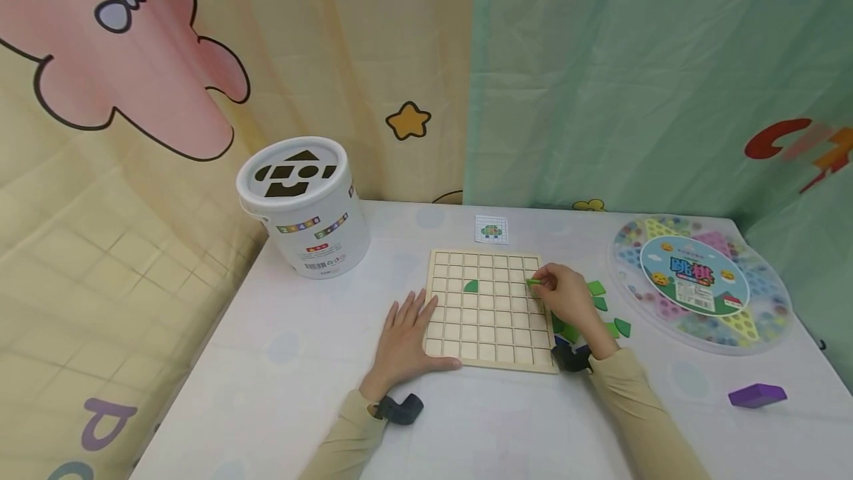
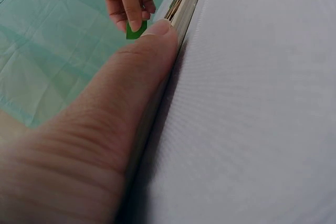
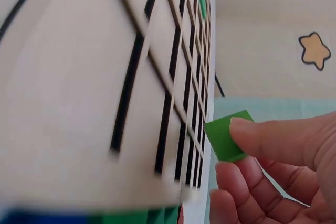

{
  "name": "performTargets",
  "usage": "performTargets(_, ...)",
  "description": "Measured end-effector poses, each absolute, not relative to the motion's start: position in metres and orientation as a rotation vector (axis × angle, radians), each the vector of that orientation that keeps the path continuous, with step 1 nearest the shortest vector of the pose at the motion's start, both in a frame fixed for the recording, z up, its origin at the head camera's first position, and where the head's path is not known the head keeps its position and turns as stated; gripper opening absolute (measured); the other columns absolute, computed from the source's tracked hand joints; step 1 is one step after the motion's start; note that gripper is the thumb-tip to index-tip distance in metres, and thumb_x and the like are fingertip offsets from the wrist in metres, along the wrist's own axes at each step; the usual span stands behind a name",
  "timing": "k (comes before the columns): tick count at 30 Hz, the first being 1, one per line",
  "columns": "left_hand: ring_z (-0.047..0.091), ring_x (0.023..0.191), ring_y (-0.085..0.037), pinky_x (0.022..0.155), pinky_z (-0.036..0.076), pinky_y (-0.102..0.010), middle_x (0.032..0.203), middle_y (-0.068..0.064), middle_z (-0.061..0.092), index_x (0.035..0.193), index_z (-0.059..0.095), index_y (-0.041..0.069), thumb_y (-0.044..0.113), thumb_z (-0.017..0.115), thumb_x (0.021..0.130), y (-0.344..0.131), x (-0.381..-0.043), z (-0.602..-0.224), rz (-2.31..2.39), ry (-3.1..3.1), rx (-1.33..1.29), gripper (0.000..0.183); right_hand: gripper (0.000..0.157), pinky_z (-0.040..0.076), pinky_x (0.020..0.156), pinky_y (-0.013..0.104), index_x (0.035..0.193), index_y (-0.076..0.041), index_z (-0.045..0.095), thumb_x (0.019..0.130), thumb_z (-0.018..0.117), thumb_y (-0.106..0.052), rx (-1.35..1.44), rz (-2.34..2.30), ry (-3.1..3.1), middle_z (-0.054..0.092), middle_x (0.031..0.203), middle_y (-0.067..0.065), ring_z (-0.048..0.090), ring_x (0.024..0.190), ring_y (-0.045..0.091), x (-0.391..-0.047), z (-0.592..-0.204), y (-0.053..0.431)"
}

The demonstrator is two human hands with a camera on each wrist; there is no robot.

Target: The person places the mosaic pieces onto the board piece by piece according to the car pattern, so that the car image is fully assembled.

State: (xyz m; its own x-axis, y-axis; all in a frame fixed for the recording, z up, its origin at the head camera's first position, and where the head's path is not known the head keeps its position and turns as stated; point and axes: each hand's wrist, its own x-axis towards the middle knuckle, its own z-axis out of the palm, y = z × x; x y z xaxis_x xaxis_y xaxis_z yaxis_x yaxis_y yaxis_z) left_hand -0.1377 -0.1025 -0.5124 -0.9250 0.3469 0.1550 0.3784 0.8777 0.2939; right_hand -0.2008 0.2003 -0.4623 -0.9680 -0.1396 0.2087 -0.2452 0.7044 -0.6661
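A wooden grid board lies on the table, with one dark green quarter-circle piece in a cell of its upper part. My left hand rests at the board's lower left corner, fingers spread along the left side; the thumb lies straight along the front edge. Between thumb and fingertips, my right hand pinches a green square tile over the board's right side. Several loose green pieces lie right of the board, partly hidden beneath the right hand and wrist.
A white bucket with shaped holes in its lid stands back left. Behind the board lies a small picture card. A round boxed board game occupies the right side, and a purple block sits in front of it.
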Motion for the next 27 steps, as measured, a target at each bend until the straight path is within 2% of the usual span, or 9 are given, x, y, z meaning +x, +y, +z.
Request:
performTargets(8, 0.010, 0.143, -0.026, 0.114, 0.006, -0.045, 0.156, -0.010, 0.018, 0.150, 0.027, 0.011, 0.081, 0.060, 0.064, -0.103, -0.138, -0.513, -0.472, -2.957, -0.568, 0.116, 0.015, 0.048, 0.063, 0.035, 0.082, -0.003, 0.062, 0.079, 0.076, -0.006, 0.406, 1.234, -2.790, 0.061, 0.074, 0.002, 0.058, 0.067, 0.019, -0.208, -0.461, 0.171)
performTargets(12, 0.009, 0.143, -0.026, 0.114, 0.006, -0.045, 0.156, -0.010, 0.017, 0.151, 0.026, 0.012, 0.081, 0.059, 0.064, -0.102, -0.138, -0.513, -0.470, -2.967, -0.565, 0.116, 0.012, 0.050, 0.066, 0.035, 0.080, -0.005, 0.063, 0.080, 0.075, -0.005, 0.420, 1.256, -2.802, 0.062, 0.074, 0.001, 0.060, 0.069, 0.018, -0.212, -0.462, 0.158)
performTargets(19, 0.010, 0.143, -0.027, 0.114, 0.006, -0.045, 0.156, -0.010, 0.018, 0.151, 0.027, 0.011, 0.081, 0.059, 0.064, -0.102, -0.138, -0.512, -0.484, -2.962, -0.566, 0.116, 0.009, 0.049, 0.064, 0.034, 0.079, -0.006, 0.065, 0.081, 0.074, -0.005, 0.449, 1.247, -2.814, 0.063, 0.072, 0.000, 0.060, 0.069, 0.017, -0.217, -0.463, 0.144)
performTargets(27, 0.009, 0.143, -0.027, 0.114, 0.006, -0.045, 0.156, -0.010, 0.018, 0.151, 0.027, 0.011, 0.081, 0.059, 0.064, -0.102, -0.138, -0.511, -0.480, -2.969, -0.566, 0.116, 0.005, 0.049, 0.065, 0.035, 0.081, -0.009, 0.070, 0.084, 0.074, -0.012, 0.460, 1.215, -2.852, 0.066, 0.074, -0.002, 0.060, 0.070, 0.017, -0.222, -0.466, 0.144)
